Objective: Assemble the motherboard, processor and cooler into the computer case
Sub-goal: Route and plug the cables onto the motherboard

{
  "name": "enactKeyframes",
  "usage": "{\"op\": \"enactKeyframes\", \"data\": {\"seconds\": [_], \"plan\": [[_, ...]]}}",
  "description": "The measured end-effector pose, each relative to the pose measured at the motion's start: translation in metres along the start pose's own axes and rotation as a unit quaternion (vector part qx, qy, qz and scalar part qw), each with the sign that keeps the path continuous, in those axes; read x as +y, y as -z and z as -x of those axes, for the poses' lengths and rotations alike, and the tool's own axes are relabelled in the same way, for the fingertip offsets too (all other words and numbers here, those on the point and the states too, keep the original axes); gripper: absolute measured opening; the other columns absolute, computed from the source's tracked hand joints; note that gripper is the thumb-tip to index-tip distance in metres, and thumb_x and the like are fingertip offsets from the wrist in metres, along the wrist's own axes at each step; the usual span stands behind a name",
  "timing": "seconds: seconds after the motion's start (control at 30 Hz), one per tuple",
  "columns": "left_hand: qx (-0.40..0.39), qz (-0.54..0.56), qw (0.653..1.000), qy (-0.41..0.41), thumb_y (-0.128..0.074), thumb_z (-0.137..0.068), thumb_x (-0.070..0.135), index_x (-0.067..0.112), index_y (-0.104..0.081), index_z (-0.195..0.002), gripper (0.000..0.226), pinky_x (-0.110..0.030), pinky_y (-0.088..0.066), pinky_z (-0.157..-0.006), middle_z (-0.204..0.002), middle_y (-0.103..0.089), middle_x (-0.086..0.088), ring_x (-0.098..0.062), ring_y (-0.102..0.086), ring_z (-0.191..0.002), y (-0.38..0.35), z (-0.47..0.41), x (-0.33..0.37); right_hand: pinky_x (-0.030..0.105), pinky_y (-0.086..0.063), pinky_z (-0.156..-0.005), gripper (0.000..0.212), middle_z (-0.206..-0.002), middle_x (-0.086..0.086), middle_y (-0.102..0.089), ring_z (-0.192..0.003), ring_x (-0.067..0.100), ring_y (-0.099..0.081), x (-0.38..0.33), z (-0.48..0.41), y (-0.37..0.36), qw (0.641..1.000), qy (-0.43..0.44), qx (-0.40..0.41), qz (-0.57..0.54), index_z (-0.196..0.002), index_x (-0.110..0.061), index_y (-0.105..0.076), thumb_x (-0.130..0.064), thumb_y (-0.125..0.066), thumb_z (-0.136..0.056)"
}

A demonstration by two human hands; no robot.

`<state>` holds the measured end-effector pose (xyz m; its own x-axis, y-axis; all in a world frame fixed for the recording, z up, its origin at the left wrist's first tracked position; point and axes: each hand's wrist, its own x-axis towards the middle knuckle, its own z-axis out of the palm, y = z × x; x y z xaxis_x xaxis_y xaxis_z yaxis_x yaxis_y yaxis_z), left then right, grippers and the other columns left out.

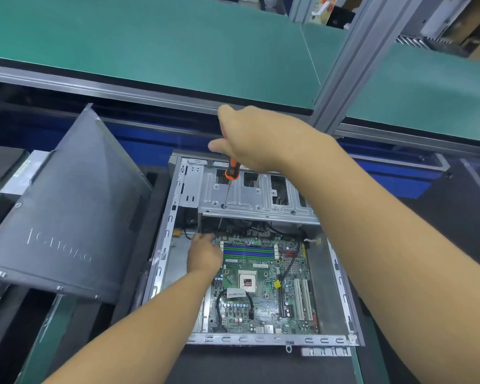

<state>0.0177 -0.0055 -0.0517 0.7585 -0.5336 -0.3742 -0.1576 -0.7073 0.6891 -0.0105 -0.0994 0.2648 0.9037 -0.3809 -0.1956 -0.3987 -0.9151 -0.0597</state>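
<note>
The motherboard (263, 284) lies flat inside the open computer case (261, 340), green and bare, with its square processor socket (246, 281) showing near the middle. The left hand (204, 254) rests at the board's far-left corner, beside the memory slots, with its back turned up. Its fingertips are tucked under there, so I cannot tell whether they pinch anything. Above it the right hand (255, 137) grips a screwdriver (231, 170) by its orange and black handle, well clear of the board. The thin shaft runs down across the metal drive cage (250, 198) towards that same corner, ending just by the left fingers. The case sits on a dark mat on the bench (261, 367). To its left leans the grey side panel (67, 206), tilted. A green shelf (150, 37) runs across behind.
</note>
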Motion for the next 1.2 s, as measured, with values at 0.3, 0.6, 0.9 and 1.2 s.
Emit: {"op": "enactKeyframes", "data": {"seconds": [0.3,0.6,0.9,1.2], "plan": [[0.001,0.007,1.000,0.003,-0.043,-0.100,0.012,0.012,-0.053,-0.139,0.040,-0.025,-0.042,-0.086,-0.146,-0.039,-0.005,-0.025,-0.054,-0.115,-0.0017,-0.0005,-0.0012,0.036,-0.022,-0.057,0.003,-0.096,0.002,-0.042,-0.070,0.021,-0.038,0.0009,0.0013,0.0016,0.998,0.019,-0.035,-0.038,-0.102,-0.013,-0.036,-0.015,-0.037,-0.102],[-0.001,0.001,1.000,0.001,-0.043,-0.100,0.013,0.014,-0.050,-0.142,0.043,-0.032,-0.047,-0.096,-0.147,-0.038,-0.006,-0.026,-0.055,-0.117,-0.0034,-0.0014,-0.0017,0.037,-0.031,-0.068,0.010,-0.107,0.003,-0.038,-0.087,0.024,-0.044,-0.0019,0.0009,0.0012,0.999,-0.003,-0.023,-0.034,-0.103,-0.015,-0.033,-0.022,-0.038,-0.098],[-0.001,-0.001,1.000,0.002,-0.044,-0.100,0.014,0.015,-0.051,-0.141,0.042,-0.030,-0.046,-0.091,-0.148,-0.036,-0.007,-0.027,-0.054,-0.118,-0.0046,-0.0017,-0.0028,0.037,-0.029,-0.065,0.027,-0.101,0.002,-0.044,-0.083,0.026,-0.047,-0.0002,0.0008,-0.0015,0.999,-0.029,-0.010,-0.018,-0.103,-0.017,-0.031,-0.043,-0.037,-0.104],[-0.012,-0.008,1.000,0.005,-0.043,-0.100,0.015,0.019,-0.047,-0.145,0.045,-0.029,-0.046,-0.086,-0.150,-0.032,-0.005,-0.027,-0.053,-0.119,-0.0055,-0.0013,-0.0012,0.036,-0.026,-0.053,0.027,-0.081,0.003,-0.048,-0.065,0.021,-0.045,-0.0012,0.0019,-0.0034,1.000,-0.009,0.012,-0.025,-0.102,-0.014,-0.031,-0.041,-0.037,-0.107]]}}
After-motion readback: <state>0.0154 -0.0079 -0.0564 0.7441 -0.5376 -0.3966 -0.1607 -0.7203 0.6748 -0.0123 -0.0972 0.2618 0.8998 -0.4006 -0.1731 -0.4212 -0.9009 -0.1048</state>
